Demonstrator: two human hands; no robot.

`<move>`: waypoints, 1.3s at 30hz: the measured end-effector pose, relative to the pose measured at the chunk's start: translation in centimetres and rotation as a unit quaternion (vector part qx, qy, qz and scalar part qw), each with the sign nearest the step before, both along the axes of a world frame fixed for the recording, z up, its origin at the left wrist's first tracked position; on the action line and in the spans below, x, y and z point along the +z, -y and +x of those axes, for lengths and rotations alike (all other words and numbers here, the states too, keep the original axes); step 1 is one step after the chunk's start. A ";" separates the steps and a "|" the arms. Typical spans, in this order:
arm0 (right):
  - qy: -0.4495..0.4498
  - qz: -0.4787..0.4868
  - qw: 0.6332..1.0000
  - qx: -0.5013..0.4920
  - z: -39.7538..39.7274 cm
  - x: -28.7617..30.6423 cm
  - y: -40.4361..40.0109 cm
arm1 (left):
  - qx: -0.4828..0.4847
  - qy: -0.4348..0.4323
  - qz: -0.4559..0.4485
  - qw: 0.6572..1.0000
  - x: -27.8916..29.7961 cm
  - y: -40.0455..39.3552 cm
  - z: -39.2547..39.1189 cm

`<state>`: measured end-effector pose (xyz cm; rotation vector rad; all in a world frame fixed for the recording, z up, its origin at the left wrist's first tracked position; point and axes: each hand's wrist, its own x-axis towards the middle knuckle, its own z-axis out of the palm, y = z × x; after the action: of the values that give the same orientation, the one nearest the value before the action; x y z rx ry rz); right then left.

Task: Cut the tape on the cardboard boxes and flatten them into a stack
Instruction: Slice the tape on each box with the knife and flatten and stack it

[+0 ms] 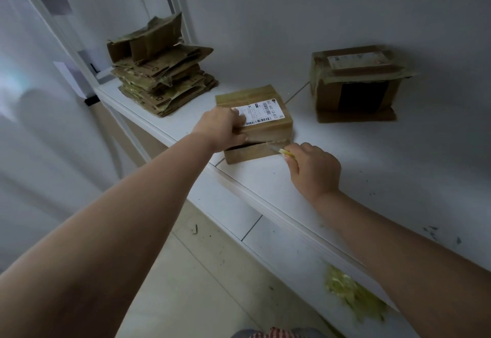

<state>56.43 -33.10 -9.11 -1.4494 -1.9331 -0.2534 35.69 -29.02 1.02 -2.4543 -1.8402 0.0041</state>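
Observation:
A small taped cardboard box (265, 125) with a white shipping label lies on the white shelf (305, 183) near its front edge. My left hand (220, 129) grips the box's near left corner, fingers over the top. My right hand (313, 170) holds a yellow utility knife (285, 152), its blade at the taped seam on the box's front face, where a dark gap shows. A stack of flattened boxes (159, 72) sits at the shelf's far left. A second taped box (356, 82) stands at the back right.
A white wall rises behind the shelf. A metal rack frame (66, 32) with paper labels stands to the left. A clump of crumpled yellowish tape (350, 295) lies below the shelf edge at the lower right. The tiled floor (199, 271) lies below.

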 end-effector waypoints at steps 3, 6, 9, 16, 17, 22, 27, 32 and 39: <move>0.022 0.020 0.999 0.028 0.3 0.2 -0.5 | -0.008 -0.005 0.013 1.000 -0.2 0.0 0.3; 0.028 0.016 0.998 0.063 -0.2 0.8 -0.8 | -0.011 0.000 0.007 1.000 0.1 -0.1 0.0; 0.033 -0.009 0.995 0.095 -1.0 1.5 -0.9 | -0.013 0.004 -0.009 1.000 0.2 -0.1 -0.1; 0.088 -0.175 0.975 0.105 -2.3 3.3 -1.5 | 0.001 0.024 -0.016 1.000 0.3 -0.1 -0.2; 0.096 -0.179 0.973 0.110 -2.4 3.7 -1.7 | 0.003 0.029 -0.021 0.999 0.4 -0.1 -0.2; 0.117 -0.190 0.967 0.119 -1.9 4.1 -1.9 | 0.011 0.029 -0.028 0.999 0.5 -0.1 -0.5; 0.124 -0.206 0.964 0.117 -2.2 4.0 -1.5 | 0.012 0.023 -0.031 0.999 0.6 0.0 -0.4; 0.137 -0.215 0.961 0.106 -2.6 4.4 -1.1 | 0.012 0.024 -0.041 0.999 0.9 -0.2 -0.5; 0.117 -0.199 0.965 0.127 -2.2 3.9 -0.7 | 0.009 0.032 -0.057 0.998 1.1 -0.1 -0.5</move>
<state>54.23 -32.45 -5.25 -1.4440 -2.4439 0.0942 35.23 -28.97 2.15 -2.5407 -1.9387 0.0332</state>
